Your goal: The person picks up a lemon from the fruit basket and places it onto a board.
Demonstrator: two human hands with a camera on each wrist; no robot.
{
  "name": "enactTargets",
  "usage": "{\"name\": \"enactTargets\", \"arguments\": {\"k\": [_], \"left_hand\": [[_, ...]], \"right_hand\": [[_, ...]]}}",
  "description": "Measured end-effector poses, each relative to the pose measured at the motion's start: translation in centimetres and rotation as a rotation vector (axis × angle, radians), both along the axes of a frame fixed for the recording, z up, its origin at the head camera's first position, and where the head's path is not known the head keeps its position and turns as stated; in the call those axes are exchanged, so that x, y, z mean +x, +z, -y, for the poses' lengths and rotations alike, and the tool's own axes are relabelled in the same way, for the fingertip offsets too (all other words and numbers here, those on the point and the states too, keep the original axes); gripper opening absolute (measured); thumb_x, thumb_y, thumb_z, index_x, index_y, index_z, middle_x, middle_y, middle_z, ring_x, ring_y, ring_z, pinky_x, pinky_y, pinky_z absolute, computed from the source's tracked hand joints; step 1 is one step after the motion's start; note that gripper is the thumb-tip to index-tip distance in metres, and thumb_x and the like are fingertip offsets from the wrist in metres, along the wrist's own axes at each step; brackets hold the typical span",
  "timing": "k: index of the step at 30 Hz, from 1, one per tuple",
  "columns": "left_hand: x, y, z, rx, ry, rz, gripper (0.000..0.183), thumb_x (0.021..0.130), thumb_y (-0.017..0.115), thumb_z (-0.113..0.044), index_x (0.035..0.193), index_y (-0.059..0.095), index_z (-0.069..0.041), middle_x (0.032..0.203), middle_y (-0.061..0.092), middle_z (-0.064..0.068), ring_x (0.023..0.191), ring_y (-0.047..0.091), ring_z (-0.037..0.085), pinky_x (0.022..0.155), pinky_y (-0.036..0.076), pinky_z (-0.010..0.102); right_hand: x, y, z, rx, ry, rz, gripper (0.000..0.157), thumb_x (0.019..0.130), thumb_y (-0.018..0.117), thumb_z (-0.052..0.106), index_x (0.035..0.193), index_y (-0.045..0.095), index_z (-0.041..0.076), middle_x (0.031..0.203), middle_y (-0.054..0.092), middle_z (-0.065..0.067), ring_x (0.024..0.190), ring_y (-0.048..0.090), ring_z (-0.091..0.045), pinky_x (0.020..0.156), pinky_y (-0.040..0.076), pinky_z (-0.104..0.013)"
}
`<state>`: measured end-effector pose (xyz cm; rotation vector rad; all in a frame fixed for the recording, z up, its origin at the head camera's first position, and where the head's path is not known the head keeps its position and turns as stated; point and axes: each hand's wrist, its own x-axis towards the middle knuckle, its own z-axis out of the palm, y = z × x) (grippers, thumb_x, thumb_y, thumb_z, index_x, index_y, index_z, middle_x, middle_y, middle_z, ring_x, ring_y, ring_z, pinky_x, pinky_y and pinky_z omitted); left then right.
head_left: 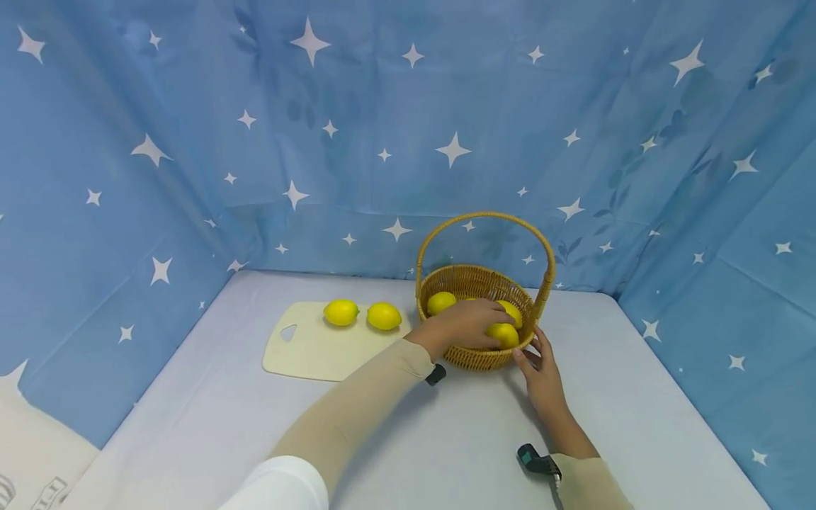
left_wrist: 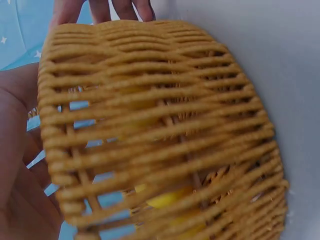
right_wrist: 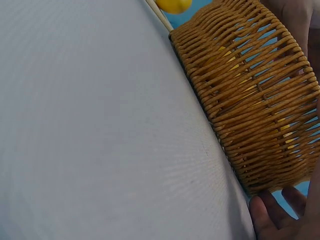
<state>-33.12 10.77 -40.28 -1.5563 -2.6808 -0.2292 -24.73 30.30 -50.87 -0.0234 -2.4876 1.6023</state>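
A woven wicker basket [head_left: 481,360] with a tall arched handle stands near the back of the table, with several yellow lemons inside. My left hand [head_left: 468,322] reaches over its near rim, fingers and thumb around a lemon [head_left: 503,336] at the right side. Another lemon [head_left: 441,303] lies at the basket's left. On the basket's outer right side, my right hand [head_left: 542,372] holds the rim between thumb and fingers. The weave [left_wrist: 150,120] covers most of the left wrist view and partly hides the lemons. The right wrist view shows the right fingertips [right_wrist: 272,210] against the basket.
Left of the basket lies a cream cutting board [head_left: 306,350] with a cut-out handle. Two lemons rest along its far side, one lemon [head_left: 341,312] farther left and one lemon [head_left: 384,316] nearer the basket. Blue star-printed curtains [head_left: 357,142] enclose the white table.
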Motion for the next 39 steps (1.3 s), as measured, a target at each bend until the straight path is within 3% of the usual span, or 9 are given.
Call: {"name": "enactTargets", "arguments": {"k": [7, 17, 26, 32, 39], "left_hand": [[-0.4, -0.1, -1.7, -0.062, 0.025, -0.008, 0.051, 0.093, 0.064, -0.043, 0.141, 0.053, -0.028, 0.137, 0.051, -0.013, 0.13, 0.041, 0.009, 0.115, 0.017, 0.033], [-0.3, -0.6, -2.5, -0.132, 0.031, 0.016, 0.038, 0.1, 0.052, -0.039, 0.137, 0.057, -0.028, 0.129, 0.057, -0.012, 0.123, 0.047, 0.011, 0.105, 0.035, 0.027], [-0.2, -1.0, -2.6, -0.181, 0.096, 0.066, 0.044, 0.098, 0.056, -0.041, 0.141, 0.052, -0.033, 0.135, 0.053, -0.011, 0.127, 0.045, 0.011, 0.104, 0.037, 0.028], [-0.4, -1.2, -2.7, -0.18, 0.124, 0.046, 0.048, 0.096, 0.059, -0.04, 0.143, 0.049, -0.034, 0.137, 0.052, -0.011, 0.126, 0.046, 0.011, 0.103, 0.038, 0.03], [-0.2, -1.1, -2.8, -0.198, 0.108, 0.044, 0.045, 0.098, 0.059, -0.029, 0.143, 0.05, -0.029, 0.134, 0.054, -0.01, 0.126, 0.045, 0.01, 0.104, 0.037, 0.028]], "right_hand": [[0.2, 0.3, 0.1, -0.007, -0.002, 0.0, 0.079, 0.097, 0.054, 0.05, 0.157, 0.005, 0.035, 0.155, 0.022, -0.018, 0.133, 0.036, -0.042, 0.099, 0.037, -0.062], [0.2, 0.2, 0.2, -0.032, 0.001, 0.013, 0.08, 0.096, 0.055, 0.05, 0.157, 0.005, 0.036, 0.156, 0.02, -0.017, 0.135, 0.034, -0.04, 0.1, 0.036, -0.061], [0.2, 0.1, 0.1, -0.027, 0.0, 0.001, 0.078, 0.097, 0.054, 0.049, 0.157, 0.006, 0.036, 0.156, 0.021, -0.017, 0.135, 0.035, -0.041, 0.1, 0.036, -0.061], [0.2, 0.3, 0.1, -0.018, -0.011, 0.005, 0.078, 0.097, 0.055, 0.049, 0.157, 0.005, 0.036, 0.156, 0.022, -0.017, 0.135, 0.035, -0.041, 0.1, 0.036, -0.061], [0.2, 0.3, 0.3, -0.015, -0.004, -0.005, 0.077, 0.097, 0.054, 0.048, 0.157, 0.006, 0.036, 0.156, 0.022, -0.017, 0.134, 0.036, -0.041, 0.099, 0.037, -0.061]]}}
